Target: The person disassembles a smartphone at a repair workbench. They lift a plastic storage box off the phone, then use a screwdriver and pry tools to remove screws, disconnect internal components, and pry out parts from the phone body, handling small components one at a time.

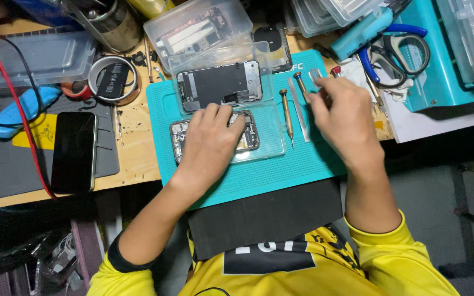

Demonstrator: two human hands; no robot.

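Head view: left hand (pixel 210 143) lies flat on opened phone (pixel 176 140); right hand (pixel 342 119) pinches silver tweezers (pixel 315 74) near clear plastic box (pixel 198 28).

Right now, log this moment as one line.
left hand: resting on opened phone body | right hand: at tweezers | teal mat

Opened phone body (pixel 249 136) flat on teal mat, tweezers (pixel 315 75) just beyond

I see my left hand (pixel 209 140) lying palm down, fingers curled forward and close together, forearm angling in from lower left. My right hand (pixel 344 118) sits higher, back toward me, fingers bent and pinched at the tips, wrist straight.
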